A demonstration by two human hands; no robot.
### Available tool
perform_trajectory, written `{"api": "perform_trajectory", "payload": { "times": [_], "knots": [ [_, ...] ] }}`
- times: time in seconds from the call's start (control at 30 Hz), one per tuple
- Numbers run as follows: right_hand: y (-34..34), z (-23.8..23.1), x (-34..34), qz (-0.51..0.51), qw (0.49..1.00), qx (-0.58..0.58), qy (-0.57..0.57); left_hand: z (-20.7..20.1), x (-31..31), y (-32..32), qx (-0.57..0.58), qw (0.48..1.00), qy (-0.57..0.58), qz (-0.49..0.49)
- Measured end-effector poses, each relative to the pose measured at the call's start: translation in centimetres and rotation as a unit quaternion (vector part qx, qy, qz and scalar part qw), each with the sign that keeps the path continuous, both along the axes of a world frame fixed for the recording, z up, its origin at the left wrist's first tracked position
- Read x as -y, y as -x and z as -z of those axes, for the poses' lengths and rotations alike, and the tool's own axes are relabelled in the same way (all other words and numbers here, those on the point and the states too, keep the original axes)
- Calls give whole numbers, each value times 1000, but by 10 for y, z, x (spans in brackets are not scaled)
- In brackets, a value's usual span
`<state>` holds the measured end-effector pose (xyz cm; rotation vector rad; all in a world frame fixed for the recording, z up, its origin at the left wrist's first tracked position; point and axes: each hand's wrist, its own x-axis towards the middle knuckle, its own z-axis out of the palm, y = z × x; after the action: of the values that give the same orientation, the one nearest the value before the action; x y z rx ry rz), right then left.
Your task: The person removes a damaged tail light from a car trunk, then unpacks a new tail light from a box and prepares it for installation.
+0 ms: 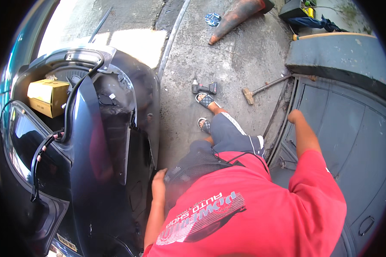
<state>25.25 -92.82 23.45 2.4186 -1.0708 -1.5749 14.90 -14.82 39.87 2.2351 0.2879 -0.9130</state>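
My left hand (159,185) hangs low beside a black mesh bag (180,176) at my waist, close to the side of a dark blue car (92,167). Its fingers are partly turned away, so I cannot see whether they grip the bag. Out to the right, my right hand (294,116) is raised in front of a grey metal gate (330,124). From above its fingers are hidden beneath it. A black cordless driver (204,88) lies on the concrete just ahead of my sandals (205,101).
An open yellow-brown cardboard box (48,97) sits inside the car's opened rear, beside loose black wiring (38,156). A sledgehammer (261,88) lies near the gate. Farther off are a worn orange traffic cone (236,21) and a round blue patterned piece (212,19).
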Motion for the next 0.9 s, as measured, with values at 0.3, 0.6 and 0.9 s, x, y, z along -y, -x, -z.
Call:
{"api": "perform_trajectory", "payload": {
  "times": [0.3, 0.6, 0.9],
  "knots": [
    [116, 3, -103, -47, 958, -4, -283, -145, 3, -255, 534, 718, -425, 137],
    [10, 192, -92, -154, 950, 18, -272, -121, -53, -298, 416, 698, -575, 95],
    [-10, 513, -21, -330, 933, -79, -123, -147, -71, -288, 418, 664, -618, 50]
  ]
}}
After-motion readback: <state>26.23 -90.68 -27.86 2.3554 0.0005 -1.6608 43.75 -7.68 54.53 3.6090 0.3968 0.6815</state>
